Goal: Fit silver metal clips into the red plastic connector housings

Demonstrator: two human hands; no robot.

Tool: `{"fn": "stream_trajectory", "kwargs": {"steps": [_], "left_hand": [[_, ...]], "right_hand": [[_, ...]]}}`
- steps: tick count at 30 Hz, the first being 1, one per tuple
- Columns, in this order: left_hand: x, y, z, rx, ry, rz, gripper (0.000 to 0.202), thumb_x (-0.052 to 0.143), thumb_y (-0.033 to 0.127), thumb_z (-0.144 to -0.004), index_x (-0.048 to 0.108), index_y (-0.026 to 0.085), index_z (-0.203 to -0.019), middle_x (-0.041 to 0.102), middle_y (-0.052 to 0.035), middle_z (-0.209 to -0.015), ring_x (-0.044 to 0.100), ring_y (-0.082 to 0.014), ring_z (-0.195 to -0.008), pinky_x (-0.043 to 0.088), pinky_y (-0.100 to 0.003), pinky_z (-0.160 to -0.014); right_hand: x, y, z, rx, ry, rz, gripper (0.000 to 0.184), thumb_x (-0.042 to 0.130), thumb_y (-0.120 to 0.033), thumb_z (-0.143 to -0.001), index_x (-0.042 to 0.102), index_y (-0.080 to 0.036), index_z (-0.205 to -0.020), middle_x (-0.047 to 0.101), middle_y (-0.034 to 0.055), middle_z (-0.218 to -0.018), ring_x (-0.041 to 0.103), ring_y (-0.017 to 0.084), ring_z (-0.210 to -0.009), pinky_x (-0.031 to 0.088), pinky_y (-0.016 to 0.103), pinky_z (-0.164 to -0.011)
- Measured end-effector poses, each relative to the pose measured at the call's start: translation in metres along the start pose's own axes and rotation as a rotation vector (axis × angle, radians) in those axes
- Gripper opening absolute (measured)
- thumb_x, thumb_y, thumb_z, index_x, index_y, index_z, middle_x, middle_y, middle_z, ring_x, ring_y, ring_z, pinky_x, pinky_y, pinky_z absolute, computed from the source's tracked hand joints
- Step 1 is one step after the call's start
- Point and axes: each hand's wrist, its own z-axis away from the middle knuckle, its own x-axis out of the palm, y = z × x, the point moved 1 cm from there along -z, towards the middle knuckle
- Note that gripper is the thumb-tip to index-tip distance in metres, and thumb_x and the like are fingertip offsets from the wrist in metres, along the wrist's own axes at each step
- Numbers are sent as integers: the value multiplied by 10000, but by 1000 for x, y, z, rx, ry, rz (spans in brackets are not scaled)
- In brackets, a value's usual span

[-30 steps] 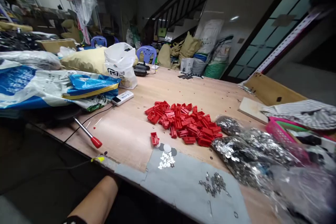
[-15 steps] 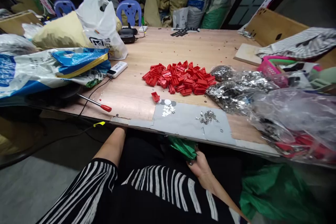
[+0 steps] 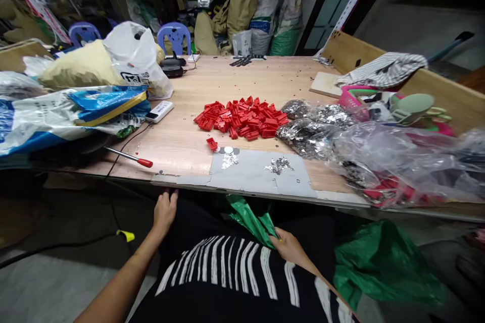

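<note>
My right hand [image 3: 288,245] is closed on the edge of a green plastic bag [image 3: 248,219], which hangs over my lap beneath the table's front edge. My left hand [image 3: 165,210] is just under that edge, farther left, its fingers pointing up and a little apart, with nothing visible in them. On the table above lie a heap of red plastic parts [image 3: 242,118] and one separate red part [image 3: 211,144]. Small white pieces [image 3: 229,160] and small metal pieces [image 3: 279,165] rest on a grey sheet [image 3: 257,181] along the front edge.
Clear bags of metal pieces [image 3: 308,136] crowd the right side, near a pink basket [image 3: 350,98]. Left are plastic bags [image 3: 138,60] and a red-tipped lever [image 3: 144,162] jutting out. Another green bag [image 3: 386,262] lies low at right; a cable with a yellow tag [image 3: 125,235] hangs at left.
My left hand has come out from under the table and its fingers now show. My right hand has pulled the green bag's edge toward me. The head view has tilted up and shifted right.
</note>
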Motion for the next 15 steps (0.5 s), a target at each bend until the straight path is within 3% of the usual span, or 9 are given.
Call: {"fn": "stream_trajectory", "kwargs": {"steps": [1, 3, 5, 7, 9, 11, 13, 15], "left_hand": [[-1, -2, 10, 54, -1, 1, 379, 515, 326, -899, 541, 127, -1221, 537, -175, -1284, 499, -307, -1225, 450, -458, -987], [1, 5, 30, 450, -35, 22, 395, 477, 312, -910, 510, 173, -1277, 483, -140, -1377, 390, -293, -1337, 349, -457, -1095], [7, 25, 44, 843, -214, 47, 430, 422, 248, -928, 430, 243, -1358, 474, -76, -1411, 379, -229, -1355, 338, -406, -1113], [19, 55, 46, 1066, -382, -5, 550, 421, 196, -915, 287, 247, -1446, 391, -73, -1482, 328, -219, -1385, 327, -390, -1116], [35, 87, 38, 1127, -490, -92, 631, 437, 165, -891, 204, 210, -1476, 360, -94, -1501, 350, -225, -1370, 323, -384, -1108], [52, 112, 31, 1174, -602, -183, 570, 399, 141, -897, 276, 190, -1451, 398, -111, -1475, 356, -223, -1365, 247, -394, -1138], [67, 124, 25, 1099, -672, -266, 520, 390, 147, -899, 347, 175, -1416, 542, -136, -1334, 437, -243, -1300, 194, -441, -1143], [75, 125, 24, 1033, -751, -302, 456, 469, 169, -859, 481, 174, -1314, 633, -126, -1183, 523, -258, -1200, 278, -419, -1094]], "right_hand": [[-4, 1, 3, -9, -11, 54, 199, 544, -317, -712, 544, -196, -555, 545, -23, -532, 530, 160, -582, 352, 240, -559], [-10, -1, 7, -29, -38, 147, 182, 539, -289, -719, 553, -199, -562, 551, -24, -531, 531, 156, -566, 337, 238, -557], [-12, -5, 6, -57, -73, 217, 156, 539, -263, -729, 570, -204, -588, 560, -28, -538, 538, 153, -559, 326, 232, -552], [-11, -12, 5, -84, -104, 269, 134, 536, -243, -743, 585, -213, -623, 561, -32, -540, 543, 150, -556, 318, 226, -546], [-10, -18, 4, -97, -111, 313, 132, 524, -224, -759, 583, -220, -641, 552, -33, -534, 542, 151, -550, 313, 224, -543], [-11, -20, 5, -93, -96, 351, 156, 505, -224, -785, 566, -224, -641, 552, -27, -538, 542, 156, -554, 311, 227, -542], [-12, -18, 5, -77, -74, 377, 198, 480, -257, -824, 550, -227, -641, 567, -14, -556, 545, 163, -560, 313, 233, -538], [-14, -15, 6, -44, -50, 426, 249, 452, -323, -863, 541, -228, -652, 583, 3, -582, 551, 176, -569, 318, 244, -532]]}}
